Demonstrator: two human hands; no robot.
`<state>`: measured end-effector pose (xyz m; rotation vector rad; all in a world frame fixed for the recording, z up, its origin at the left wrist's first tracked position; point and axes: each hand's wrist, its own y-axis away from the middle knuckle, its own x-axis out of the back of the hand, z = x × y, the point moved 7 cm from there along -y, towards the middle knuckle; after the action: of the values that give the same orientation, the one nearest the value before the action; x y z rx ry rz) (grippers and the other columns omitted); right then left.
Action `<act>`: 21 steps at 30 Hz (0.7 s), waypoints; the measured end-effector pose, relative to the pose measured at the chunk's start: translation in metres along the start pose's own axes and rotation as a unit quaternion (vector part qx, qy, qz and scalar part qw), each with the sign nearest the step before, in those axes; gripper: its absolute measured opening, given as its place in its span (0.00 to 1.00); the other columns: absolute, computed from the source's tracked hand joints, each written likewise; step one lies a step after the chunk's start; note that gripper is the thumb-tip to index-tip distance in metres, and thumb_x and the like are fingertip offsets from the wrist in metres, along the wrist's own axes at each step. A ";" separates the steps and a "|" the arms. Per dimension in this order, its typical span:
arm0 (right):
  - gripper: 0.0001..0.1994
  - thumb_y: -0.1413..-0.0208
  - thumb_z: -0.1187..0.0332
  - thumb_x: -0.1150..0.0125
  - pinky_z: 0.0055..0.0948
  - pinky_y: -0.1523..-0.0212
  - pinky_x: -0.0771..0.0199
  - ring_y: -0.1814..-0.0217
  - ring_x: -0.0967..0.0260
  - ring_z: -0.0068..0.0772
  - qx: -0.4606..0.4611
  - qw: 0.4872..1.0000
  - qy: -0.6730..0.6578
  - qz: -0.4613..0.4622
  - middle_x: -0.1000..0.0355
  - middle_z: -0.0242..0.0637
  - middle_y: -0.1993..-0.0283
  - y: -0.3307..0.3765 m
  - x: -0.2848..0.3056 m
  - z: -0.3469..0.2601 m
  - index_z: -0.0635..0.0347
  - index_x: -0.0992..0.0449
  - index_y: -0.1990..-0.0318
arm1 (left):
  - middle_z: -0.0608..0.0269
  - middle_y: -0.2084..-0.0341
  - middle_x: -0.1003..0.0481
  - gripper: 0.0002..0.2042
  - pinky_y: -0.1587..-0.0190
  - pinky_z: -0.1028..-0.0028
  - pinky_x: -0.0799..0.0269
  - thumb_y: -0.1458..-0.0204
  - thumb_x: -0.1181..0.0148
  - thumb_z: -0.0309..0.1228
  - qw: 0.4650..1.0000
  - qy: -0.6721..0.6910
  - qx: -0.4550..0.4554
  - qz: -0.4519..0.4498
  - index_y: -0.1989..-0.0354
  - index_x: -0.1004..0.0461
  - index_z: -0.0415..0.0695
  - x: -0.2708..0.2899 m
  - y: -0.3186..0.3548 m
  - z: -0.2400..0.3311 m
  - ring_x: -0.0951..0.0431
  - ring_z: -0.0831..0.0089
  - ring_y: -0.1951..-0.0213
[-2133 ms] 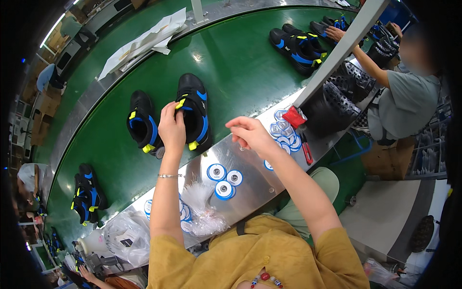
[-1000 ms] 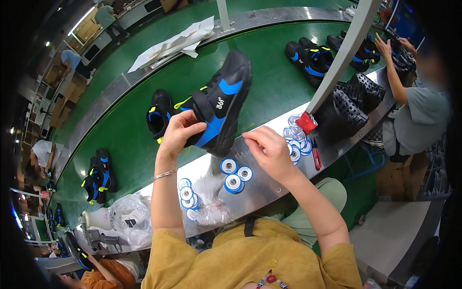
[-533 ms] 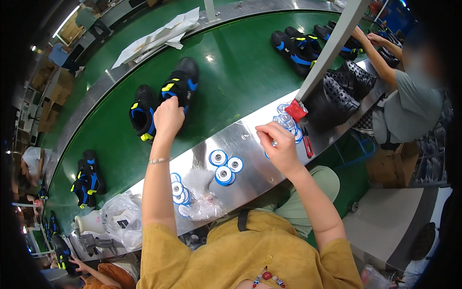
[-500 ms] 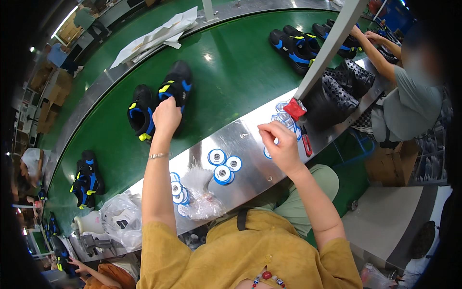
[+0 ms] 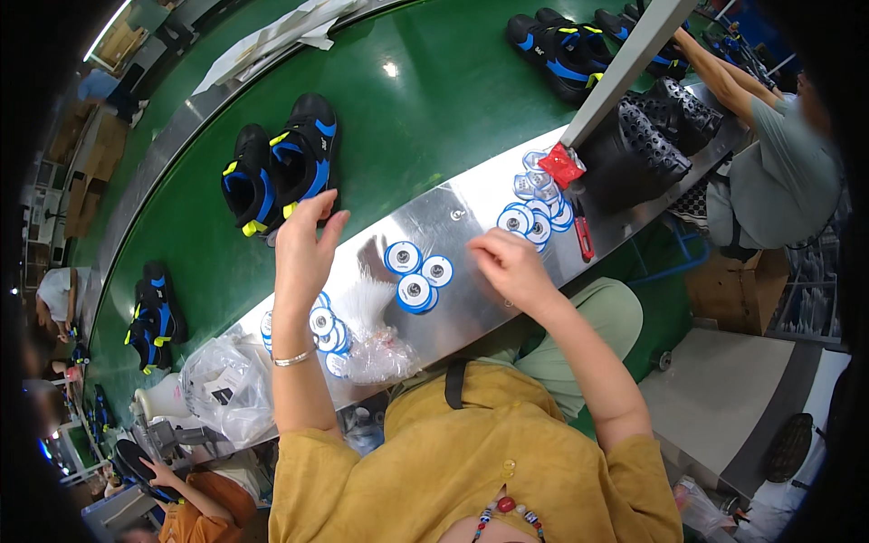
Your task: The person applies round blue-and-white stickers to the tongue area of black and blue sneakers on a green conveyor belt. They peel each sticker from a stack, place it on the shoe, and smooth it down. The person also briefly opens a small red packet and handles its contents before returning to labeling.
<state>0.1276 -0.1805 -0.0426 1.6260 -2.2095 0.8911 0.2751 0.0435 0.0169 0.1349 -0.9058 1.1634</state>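
Note:
My left hand [image 5: 306, 242] is open, thumb and fingers apart, just on the near side of a pair of black sneakers [image 5: 317, 127] with blue and yellow trim. The pair sits on the green belt [image 5: 425, 118], toes pointing away from me. My right hand [image 5: 512, 271] hovers over the metal ledge [image 5: 425, 208] with its fingers curled in a pinch; whatever they hold, if anything, is hidden. Between my hands lie several round white-and-blue tags [image 5: 415, 291]. A bundle of thin clear plastic strands [image 5: 369, 308] rests nearer my left forearm.
More round tags [image 5: 538, 221], a red packet [image 5: 561, 166] and a red cutter [image 5: 584, 237] lie at the right. Dark boots [image 5: 647, 136] stand by a grey post [image 5: 625, 77], near a co-worker [image 5: 778, 181]. A clear plastic bag [image 5: 226, 389] lies at the left, with other sneakers [image 5: 156, 317] beyond.
My left hand has let go of the right-hand sneaker and drawn back toward me. My right hand has shifted slightly left, still pinched. The sneakers appear a little farther left and up in view.

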 end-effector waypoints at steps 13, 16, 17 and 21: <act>0.13 0.52 0.69 0.35 0.38 0.61 0.30 0.58 0.33 0.44 0.048 0.989 0.090 -0.104 0.32 0.40 0.62 -0.004 -0.073 -0.035 0.58 0.24 0.58 | 0.50 0.65 0.29 0.29 0.64 0.62 0.26 0.55 0.32 0.35 0.966 -0.236 0.072 -0.080 0.45 0.33 0.36 -0.024 0.118 0.002 0.26 0.53 0.62; 0.20 0.55 0.64 0.32 0.39 0.57 0.30 0.52 0.35 0.45 0.112 0.969 0.180 -0.127 0.33 0.42 0.54 0.008 -0.083 -0.055 0.55 0.25 0.52 | 0.49 0.62 0.32 0.32 0.65 0.62 0.26 0.57 0.31 0.32 0.972 -0.216 0.055 -0.073 0.42 0.35 0.36 -0.041 0.126 -0.003 0.26 0.53 0.61; 0.23 0.57 0.63 0.31 0.39 0.55 0.30 0.50 0.36 0.46 0.148 0.957 0.212 -0.127 0.34 0.43 0.51 0.013 -0.086 -0.061 0.54 0.26 0.51 | 0.48 0.60 0.32 0.33 0.66 0.62 0.26 0.58 0.31 0.31 0.976 -0.204 0.044 -0.066 0.41 0.36 0.36 -0.046 0.128 -0.004 0.26 0.53 0.61; 0.24 0.58 0.65 0.32 0.39 0.53 0.30 0.47 0.37 0.47 0.134 0.954 0.237 -0.126 0.35 0.44 0.48 0.016 -0.093 -0.038 0.53 0.26 0.49 | 0.47 0.60 0.33 0.31 0.65 0.61 0.25 0.57 0.34 0.25 0.987 -0.146 0.056 -0.047 0.42 0.36 0.36 -0.066 0.115 0.000 0.27 0.51 0.60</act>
<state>0.1390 -0.0826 -0.0678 1.5490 -1.5732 1.3779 0.1733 0.0451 -0.0675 0.4439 -1.0795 1.1241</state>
